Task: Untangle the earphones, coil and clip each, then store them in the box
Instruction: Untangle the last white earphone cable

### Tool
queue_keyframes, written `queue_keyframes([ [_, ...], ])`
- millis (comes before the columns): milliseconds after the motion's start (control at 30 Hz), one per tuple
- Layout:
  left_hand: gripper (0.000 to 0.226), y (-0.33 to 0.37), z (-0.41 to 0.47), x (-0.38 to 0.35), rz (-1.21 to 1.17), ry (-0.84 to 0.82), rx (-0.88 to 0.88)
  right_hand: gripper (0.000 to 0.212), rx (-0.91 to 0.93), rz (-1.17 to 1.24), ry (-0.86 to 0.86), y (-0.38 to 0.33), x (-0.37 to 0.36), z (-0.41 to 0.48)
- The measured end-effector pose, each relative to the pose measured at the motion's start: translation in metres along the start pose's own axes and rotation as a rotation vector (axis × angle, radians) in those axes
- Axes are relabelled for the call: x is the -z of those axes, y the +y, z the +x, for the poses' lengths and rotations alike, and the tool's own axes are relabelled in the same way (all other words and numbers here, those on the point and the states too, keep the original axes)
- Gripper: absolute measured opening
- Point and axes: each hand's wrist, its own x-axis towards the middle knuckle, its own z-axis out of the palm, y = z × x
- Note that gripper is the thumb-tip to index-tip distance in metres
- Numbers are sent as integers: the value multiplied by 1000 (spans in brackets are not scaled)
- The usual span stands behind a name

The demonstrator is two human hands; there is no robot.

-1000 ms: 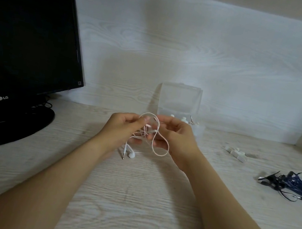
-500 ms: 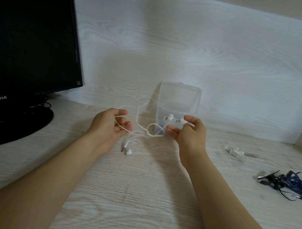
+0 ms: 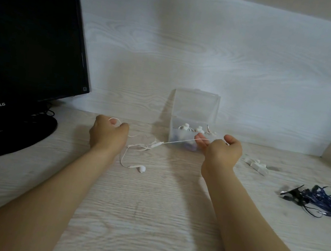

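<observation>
Two hands have moved apart, so the loop is now pulled into a line.
My left hand (image 3: 108,136) curls round one cable end, and an earbud (image 3: 142,168) lies just right of its wrist. The white earphones (image 3: 155,144) stretch left to right to my right hand (image 3: 221,153), which pinches them in front of the box (image 3: 194,112). I think the untangling is nearly done.

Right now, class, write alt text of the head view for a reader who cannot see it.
A left hand and a right hand hold white earphones stretched between them over a pale desk. Behind stands an open clear box; tangled blue earphones lie at right.
</observation>
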Motion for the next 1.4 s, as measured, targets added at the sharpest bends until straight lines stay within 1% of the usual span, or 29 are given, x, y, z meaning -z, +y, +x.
queue_keyframes([
  [67, 48, -1, 1, 0, 141, -31, -21, 42, 32, -54, 53, -2, 2, 0],
  [100, 57, -2, 0, -1, 243, -54, -61, 40, 73, -122, 71, -2, 3, 1],
  [167, 69, -2, -6, -2, 428, -92, -138, 39, 224, -352, 88, -3, 4, 5],
  [200, 71, -4, -7, -3, 490, -101, -178, 40, 326, -476, 79, -3, 4, 5],
  [267, 65, -7, -9, -4, 564, -104, -269, 43, 514, -686, 20, -2, 4, 4],
  [333, 54, -8, -8, -4, 580, -94, -340, 43, 628, -859, -61, 1, 5, 1],
  [400, 47, -8, -7, -1, 556, -84, -344, 35, 713, -1087, -92, 8, 8, 5],
  [433, 42, -7, -5, 0, 537, -91, -327, 30, 722, -1240, -114, 12, 9, 7],
  [500, 35, -6, -4, 0, 517, -144, -274, 24, 633, -1505, -221, 19, 11, 10],
  [567, 35, -6, -4, -2, 511, -216, -243, 27, 560, -1624, -395, 21, 13, 7],
  [633, 33, -7, -7, -4, 538, -263, -244, 29, 572, -1656, -496, 21, 13, 1],
  [767, 23, -9, -10, -6, 576, -317, -267, 27, 663, -1843, -476, 14, 5, -17],
  [833, 23, -10, -10, -7, 568, -308, -277, 25, 732, -1806, -502, 12, 1, -21],
  [933, 18, -11, -8, -6, 536, -290, -279, 22, 786, -1585, -671, 19, -3, -24],
  [1000, 11, -13, -5, -6, 502, -271, -305, 35, 756, -1511, -801, 28, -6, -30],
  [1033, 7, -14, -2, -7, 480, -259, -327, 41, 751, -1499, -829, 32, -7, -33],
  [1067, 5, -16, 0, -8, 453, -251, -355, 42, 763, -1485, -838, 35, -9, -34],
  [1167, 15, -15, 2, -10, 341, -233, -393, 20, 793, -1366, -853, 41, -11, -30],
  [1233, 21, -10, -1, -8, 255, -202, -385, 15, 774, -1219, -838, 41, -11, -25],
  [1300, 28, -6, -3, -6, 196, -164, -358, 15, 698, -1050, -764, 37, -11, -23],
  [1400, 35, -7, -3, -3, 211, -158, -305, 18, 494, -806, -619, 24, -10, -22],
])
